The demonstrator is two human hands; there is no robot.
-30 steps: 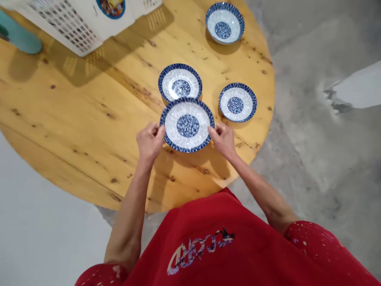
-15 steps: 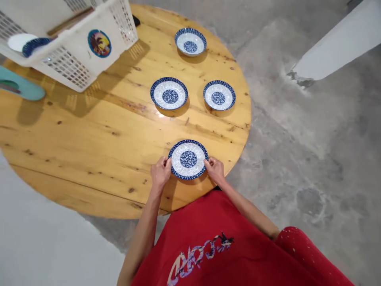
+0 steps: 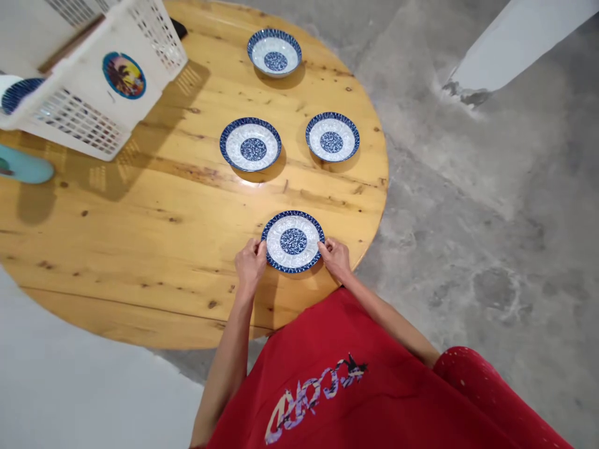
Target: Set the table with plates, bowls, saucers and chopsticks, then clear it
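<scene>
A blue-and-white patterned plate (image 3: 293,242) is in front of me near the table's front edge, held between my two hands. My left hand (image 3: 251,264) pinches its left rim. On the opposite rim, my right hand (image 3: 335,258) grips with the thumb on top and the fingers curled. Whether the plate touches the table or is slightly above it, I cannot tell. Beyond it stand three matching dishes: one at the middle (image 3: 250,144), one to the right (image 3: 332,137) and a deeper one at the far side (image 3: 274,53).
The round wooden table (image 3: 140,249) bears everything. A white plastic basket (image 3: 93,106) with a dish inside stands at the back left. Beside it, a turquoise object (image 3: 28,164) reaches in from the left edge. A white pillar (image 3: 519,50) rises from the concrete floor at right.
The view has shifted, so the basket and dishes appear further left. Both hands keep their hold on the plate, with little visible change between them.
</scene>
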